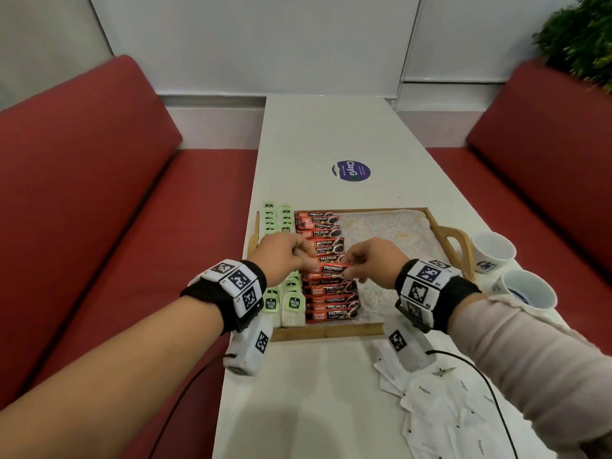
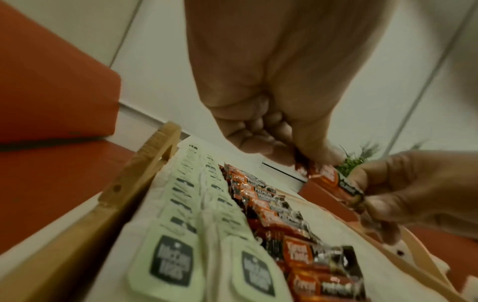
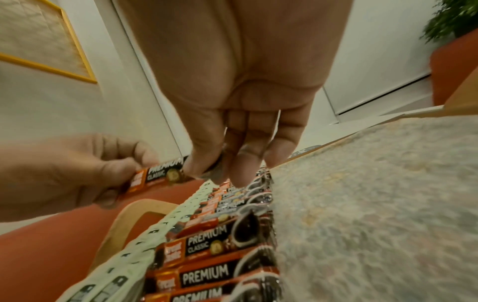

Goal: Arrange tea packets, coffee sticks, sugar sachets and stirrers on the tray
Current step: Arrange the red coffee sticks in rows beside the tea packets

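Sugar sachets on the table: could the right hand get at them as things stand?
Probably not at once: the right hand pinches a coffee stick together with the left hand. The sugar sachets lie uncovered below its forearm.

A: What is printed on the coffee sticks (image 1: 326, 256)?
B: "Great Taste" and "PREMIUM CLASSIC" are read there.
A: And elsewhere?
B: "McCoy teas" is seen on the green tea packets (image 1: 271, 303), "ClayGo" on the round sticker (image 1: 351, 170), "Sugar" on the white sachets (image 1: 427, 390).
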A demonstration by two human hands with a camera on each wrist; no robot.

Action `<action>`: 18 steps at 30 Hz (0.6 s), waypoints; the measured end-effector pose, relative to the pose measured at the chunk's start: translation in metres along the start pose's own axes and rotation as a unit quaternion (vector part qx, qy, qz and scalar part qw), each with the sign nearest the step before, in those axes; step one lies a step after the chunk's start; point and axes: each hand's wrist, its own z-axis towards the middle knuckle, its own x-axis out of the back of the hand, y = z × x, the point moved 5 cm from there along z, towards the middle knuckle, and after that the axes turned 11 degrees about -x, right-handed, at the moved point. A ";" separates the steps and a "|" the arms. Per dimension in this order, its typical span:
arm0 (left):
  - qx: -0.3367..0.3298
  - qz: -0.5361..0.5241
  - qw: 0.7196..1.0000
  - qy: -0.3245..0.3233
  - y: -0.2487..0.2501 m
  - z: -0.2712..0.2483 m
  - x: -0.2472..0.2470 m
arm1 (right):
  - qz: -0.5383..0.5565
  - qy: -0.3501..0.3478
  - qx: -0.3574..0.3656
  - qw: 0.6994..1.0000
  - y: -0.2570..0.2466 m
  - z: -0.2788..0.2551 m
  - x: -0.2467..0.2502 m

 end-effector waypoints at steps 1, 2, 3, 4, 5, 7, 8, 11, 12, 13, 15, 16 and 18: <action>0.003 0.031 0.999 -0.019 0.000 -0.001 -0.003 | -0.001 0.005 -0.008 1.000 0.004 0.000 0.001; 0.005 0.060 0.998 -0.036 0.001 -0.003 -0.007 | 0.000 0.009 -0.015 1.000 0.007 0.000 0.001; 0.008 0.088 0.995 -0.051 0.000 -0.004 -0.010 | 0.000 0.010 -0.022 1.000 0.010 0.000 0.001; 0.011 0.110 0.992 -0.066 -0.002 -0.005 -0.014 | -0.002 0.010 -0.029 1.000 0.012 0.000 0.000; 0.014 0.126 0.989 -0.078 -0.004 -0.004 -0.018 | -0.007 0.010 -0.036 0.999 0.014 0.000 -0.002; 0.015 0.146 0.984 -0.100 -0.007 -0.004 -0.023 | -0.013 0.006 -0.050 0.999 0.018 0.000 -0.006; 0.015 0.160 0.981 -0.110 -0.008 -0.003 -0.026 | -0.016 0.005 -0.054 0.998 0.019 0.000 -0.008; 0.011 0.201 0.971 -0.128 -0.009 -0.003 -0.031 | -0.026 0.000 -0.062 0.998 0.022 0.000 -0.011; 0.010 0.212 0.968 -0.133 -0.009 -0.003 -0.032 | -0.029 -0.002 -0.063 0.998 0.023 0.001 -0.012; 0.011 0.222 0.965 -0.138 -0.009 -0.004 -0.033 | -0.032 -0.006 -0.065 0.997 0.023 0.001 -0.013; 0.020 0.233 0.962 -0.143 -0.009 -0.004 -0.034 | -0.035 -0.008 -0.071 0.997 0.025 0.001 -0.015; 0.024 0.236 0.961 -0.143 -0.009 -0.004 -0.034 | -0.038 -0.008 -0.074 0.997 0.025 0.001 -0.016; 0.029 0.238 0.961 -0.140 -0.008 -0.003 -0.034 | -0.051 -0.008 -0.076 0.996 0.026 0.003 -0.018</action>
